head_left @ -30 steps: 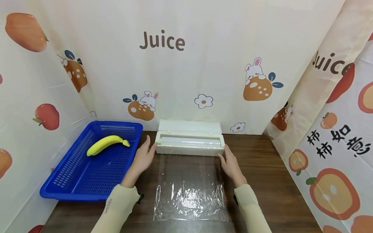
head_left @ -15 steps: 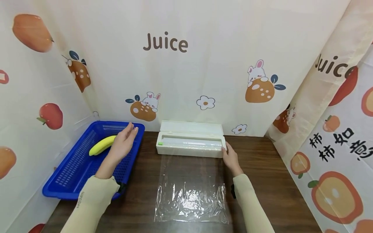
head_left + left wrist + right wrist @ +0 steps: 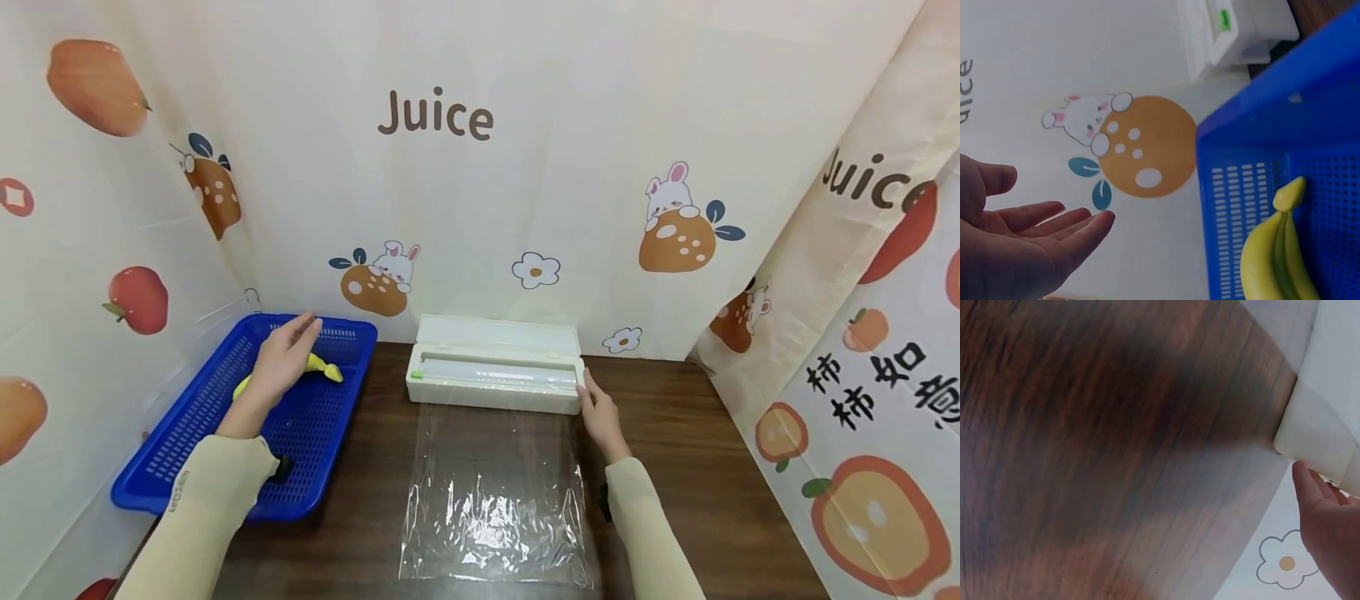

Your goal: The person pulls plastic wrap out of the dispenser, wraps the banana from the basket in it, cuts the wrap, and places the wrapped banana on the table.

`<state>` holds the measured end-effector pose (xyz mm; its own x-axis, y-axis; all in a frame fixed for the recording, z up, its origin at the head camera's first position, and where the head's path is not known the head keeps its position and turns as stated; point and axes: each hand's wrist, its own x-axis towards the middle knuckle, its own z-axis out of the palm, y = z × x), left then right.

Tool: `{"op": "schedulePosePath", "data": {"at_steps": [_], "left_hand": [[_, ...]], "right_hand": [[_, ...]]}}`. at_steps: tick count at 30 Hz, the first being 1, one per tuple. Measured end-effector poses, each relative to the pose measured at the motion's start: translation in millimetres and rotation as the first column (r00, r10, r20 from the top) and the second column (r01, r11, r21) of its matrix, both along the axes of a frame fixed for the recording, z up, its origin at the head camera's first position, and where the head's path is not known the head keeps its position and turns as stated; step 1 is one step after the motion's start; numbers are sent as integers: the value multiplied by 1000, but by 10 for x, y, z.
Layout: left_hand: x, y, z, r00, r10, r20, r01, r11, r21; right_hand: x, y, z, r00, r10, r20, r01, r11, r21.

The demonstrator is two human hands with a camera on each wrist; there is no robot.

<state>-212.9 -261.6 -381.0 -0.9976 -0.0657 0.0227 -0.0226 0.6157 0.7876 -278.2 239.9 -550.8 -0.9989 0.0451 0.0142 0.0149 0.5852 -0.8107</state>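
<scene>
In the head view my left hand point(image 3: 284, 360) hovers over the blue basket point(image 3: 358, 400), its fingers extended and holding nothing. Under it lies a yellow banana point(image 3: 327, 368), partly hidden by the hand; the left wrist view shows the banana point(image 3: 1266, 256) apart from my left hand point(image 3: 1035, 244). My right hand point(image 3: 602, 414) touches the right end of a white cling film dispenser point(image 3: 491, 395), lid raised, roll point(image 3: 495, 373) inside. In the right wrist view, fingertips point(image 3: 1300, 472) rest at the dispenser's end point(image 3: 1316, 447). A sheet of clear cling film point(image 3: 495, 517) stretches from it toward me.
The basket stands to the left on a dark wooden table point(image 3: 697, 483). A printed curtain point(image 3: 465, 192) hangs behind the table and along both sides. A green slider point(image 3: 417, 374) sits at the dispenser's left end.
My left hand has left the dispenser's left end and moved left to above the banana in the basket. My right hand stays at the dispenser's right end. The head view has shifted slightly.
</scene>
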Motion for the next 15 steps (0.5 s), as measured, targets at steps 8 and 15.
{"op": "schedulePosePath", "data": {"at_steps": [8, 15], "left_hand": [[-127, -227, -90, 999, 31, -28, -30, 999, 35], [-210, -289, -280, 993, 74, -96, -76, 997, -15]], "right_hand": [[-7, -31, -4, 1000, 3, 10, -3, 1000, -24], [-1, 0, 29, 1000, 1, 0, -1, 999, -51]]}}
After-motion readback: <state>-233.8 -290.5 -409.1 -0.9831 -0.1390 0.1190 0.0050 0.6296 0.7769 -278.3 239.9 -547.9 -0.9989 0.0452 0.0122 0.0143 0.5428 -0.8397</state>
